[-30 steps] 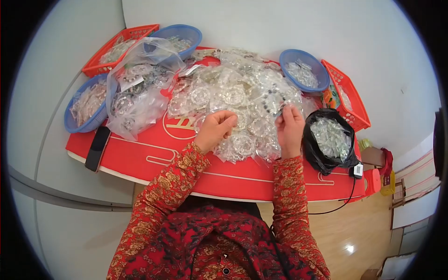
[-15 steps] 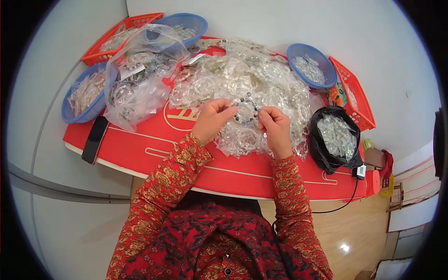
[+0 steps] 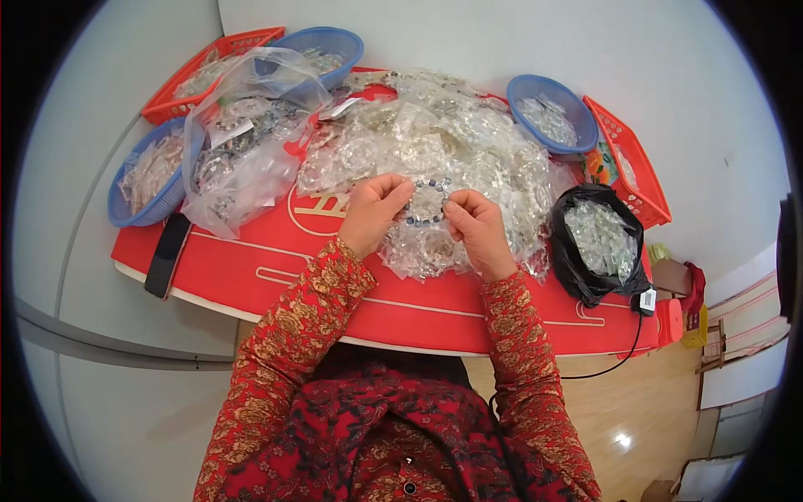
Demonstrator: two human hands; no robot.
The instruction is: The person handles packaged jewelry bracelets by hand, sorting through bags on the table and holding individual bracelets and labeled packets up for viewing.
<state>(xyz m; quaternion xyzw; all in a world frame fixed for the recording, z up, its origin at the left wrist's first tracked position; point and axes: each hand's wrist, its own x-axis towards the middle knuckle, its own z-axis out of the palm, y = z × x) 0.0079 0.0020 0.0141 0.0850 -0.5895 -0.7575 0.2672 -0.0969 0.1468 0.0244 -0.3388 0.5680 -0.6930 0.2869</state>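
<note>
A beaded bracelet point(image 3: 425, 222) with dark blue and clear beads is stretched in a loop between my two hands. My left hand point(image 3: 374, 214) pinches its left side between thumb and fingers. On the opposite side, my right hand point(image 3: 480, 230) grips the loop near its upper right. Right behind and beneath the bracelet spreads a large heap of small clear plastic packets point(image 3: 418, 138), with glinting contents too small to make out. Both hands are held over the near part of this heap.
A clear plastic bag point(image 3: 205, 201) and blue baskets point(image 3: 171, 194) point(image 3: 577, 144) flank the heap. Red baskets point(image 3: 155, 113) point(image 3: 652, 201) stand at the outer corners. A black bag point(image 3: 573, 280) of packets sits right. A dark phone-like object point(image 3: 166, 255) lies left on the red tabletop point(image 3: 401, 322).
The bracelet has turned in my fingers and my hands have come slightly closer together. The whole view has shifted a little.
</note>
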